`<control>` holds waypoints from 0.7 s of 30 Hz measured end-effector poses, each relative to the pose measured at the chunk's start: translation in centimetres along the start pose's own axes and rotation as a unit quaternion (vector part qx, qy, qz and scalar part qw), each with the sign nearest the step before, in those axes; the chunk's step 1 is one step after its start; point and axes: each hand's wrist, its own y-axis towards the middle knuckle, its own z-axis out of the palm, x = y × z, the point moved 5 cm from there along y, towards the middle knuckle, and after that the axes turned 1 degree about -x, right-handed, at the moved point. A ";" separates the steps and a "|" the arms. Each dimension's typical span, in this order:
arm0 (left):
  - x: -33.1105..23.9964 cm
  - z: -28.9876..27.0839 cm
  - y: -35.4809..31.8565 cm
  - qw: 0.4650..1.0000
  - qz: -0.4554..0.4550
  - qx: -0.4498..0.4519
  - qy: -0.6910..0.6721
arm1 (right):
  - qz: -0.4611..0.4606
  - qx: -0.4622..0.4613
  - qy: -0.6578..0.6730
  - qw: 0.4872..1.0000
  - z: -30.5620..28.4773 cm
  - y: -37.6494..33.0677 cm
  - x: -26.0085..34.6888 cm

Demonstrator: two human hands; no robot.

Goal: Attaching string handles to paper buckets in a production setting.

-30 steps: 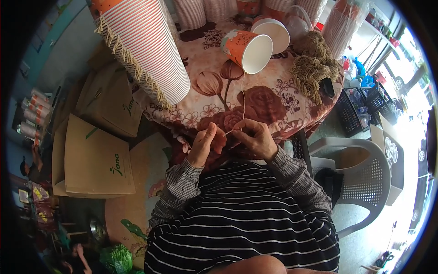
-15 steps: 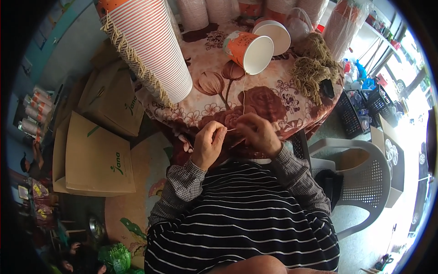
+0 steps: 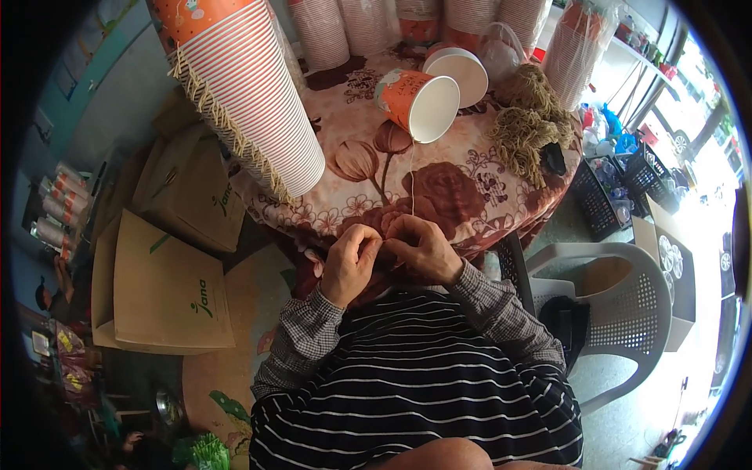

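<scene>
**Fine thread being worked at the table's near edge**

While the round table [image 3: 345, 176] under its flowered cloth is carrying everything, a long stack of orange-and-white paper cups [image 3: 251, 102] is lying tilted across its left edge, with a fringe of string running down its side. More cup stacks [image 3: 345, 27] are standing along the far edge. Near the middle, a single orange cup [image 3: 419, 102] is lying on its side with its white mouth facing the person, and an upturned white cup [image 3: 458, 70] is sitting just behind it. A tangle of coarse tan twine [image 3: 529, 125] is heaped toward the right edge. A white plastic chair [image 3: 627, 305] is standing off the table's right side, and flat cardboard boxes [image 3: 164, 290] are leaning off its left.

Smallest of all, a pale thread [image 3: 412, 176] is running taut from the tipped cup straight down to the near edge, where both hands are meeting. The left hand [image 3: 352, 262] is curling nearly shut, fingertips pinching at the thread's end; the right hand [image 3: 419, 247] is likewise closing around it, thumb and forefinger pressing together. The two are touching.

The thread is looking light, limp and thin, likely to slip or fray, so it is best being pinched close to its end between fingertips rather than gripped in the palm.
</scene>
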 end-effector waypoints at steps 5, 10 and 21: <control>0.2 0.3 0.6 1.000 0.002 0.016 0.004 | -0.123 -0.080 -0.119 0.982 -0.5 -0.3 1.2; 0.0 0.4 1.6 0.999 0.022 0.028 0.030 | -0.122 -0.108 -0.116 0.980 -0.8 -0.4 0.8; 0.2 2.6 5.7 0.987 0.093 0.098 0.090 | -0.224 -0.167 -0.200 0.939 -3.8 -0.1 1.0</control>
